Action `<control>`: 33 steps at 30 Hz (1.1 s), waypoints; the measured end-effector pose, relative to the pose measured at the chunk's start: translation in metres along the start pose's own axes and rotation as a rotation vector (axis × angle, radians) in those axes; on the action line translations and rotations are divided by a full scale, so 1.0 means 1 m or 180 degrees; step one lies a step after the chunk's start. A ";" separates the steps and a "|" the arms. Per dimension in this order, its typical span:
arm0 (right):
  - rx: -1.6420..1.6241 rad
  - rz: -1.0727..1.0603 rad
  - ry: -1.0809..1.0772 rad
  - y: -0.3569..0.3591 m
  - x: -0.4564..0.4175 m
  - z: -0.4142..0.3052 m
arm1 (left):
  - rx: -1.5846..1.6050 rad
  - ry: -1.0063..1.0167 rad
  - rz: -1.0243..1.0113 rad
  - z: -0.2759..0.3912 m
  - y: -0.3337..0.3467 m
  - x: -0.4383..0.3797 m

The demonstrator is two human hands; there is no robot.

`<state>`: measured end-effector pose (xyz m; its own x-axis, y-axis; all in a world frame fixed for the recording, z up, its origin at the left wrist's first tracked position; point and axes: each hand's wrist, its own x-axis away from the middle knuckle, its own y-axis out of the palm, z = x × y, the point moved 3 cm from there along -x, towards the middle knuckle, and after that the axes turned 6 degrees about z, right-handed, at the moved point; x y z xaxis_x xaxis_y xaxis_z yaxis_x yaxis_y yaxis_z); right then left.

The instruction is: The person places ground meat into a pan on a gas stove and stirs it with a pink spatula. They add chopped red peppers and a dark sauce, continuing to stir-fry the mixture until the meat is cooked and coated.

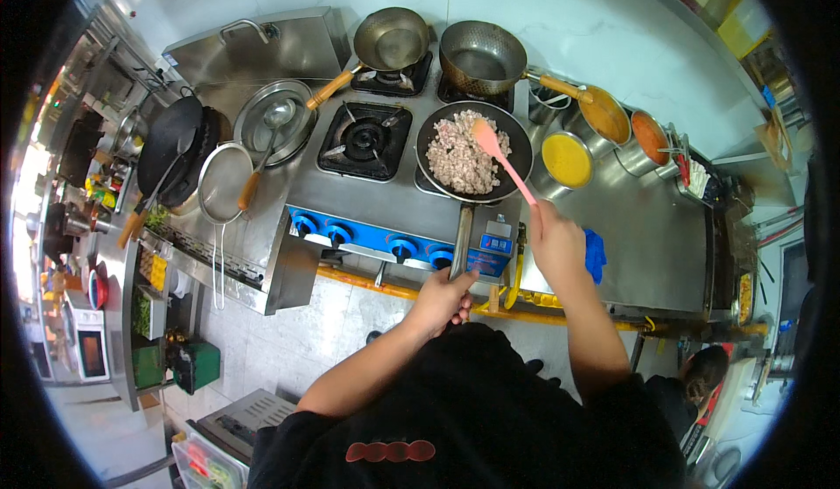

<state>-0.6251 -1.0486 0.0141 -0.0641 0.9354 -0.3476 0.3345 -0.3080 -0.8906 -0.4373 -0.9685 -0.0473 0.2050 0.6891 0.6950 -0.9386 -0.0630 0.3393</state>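
Note:
My left hand (447, 297) grips the metal handle (463, 240) of a dark frying pan (518, 128) on the front right burner. Crumbled, pale ground meat (459, 158) is heaped over the middle and left of the pan. My right hand (556, 243) holds a pink spatula (502, 151), likely silicone, whose head rests on or just above the meat's right part. A pot of yellow liquid (566, 159) stands close to the pan's right side, above my right wrist.
Behind stand two wood-handled pans (394, 36), (482, 59). A bare front left burner (365, 136) sits beside the frying pan. To the left are a ladle (279, 116), a strainer (225, 184) and a black wok (169, 138). A blue cloth (594, 256) lies right; another person (695, 384) is at lower right.

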 end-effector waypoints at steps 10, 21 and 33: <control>-0.1046 -0.0081 0.0774 0.009 0.009 0.030 | -0.0955 0.0493 -0.0028 -0.006 -0.022 -0.011; -0.5823 -0.1585 0.1144 -0.035 0.028 -0.097 | 0.0642 0.0087 0.0040 -0.078 -0.082 0.034; -0.4056 -0.3761 0.1409 0.082 0.289 -0.337 | -0.1629 -0.0251 0.7564 -0.497 -0.462 0.591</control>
<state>-0.2988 -0.7449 -0.0609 -0.6229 0.5767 0.5286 0.7619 0.6005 0.2427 -0.0201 -0.1726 -0.1085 -0.8428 -0.2641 -0.4690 0.5288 -0.2436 -0.8130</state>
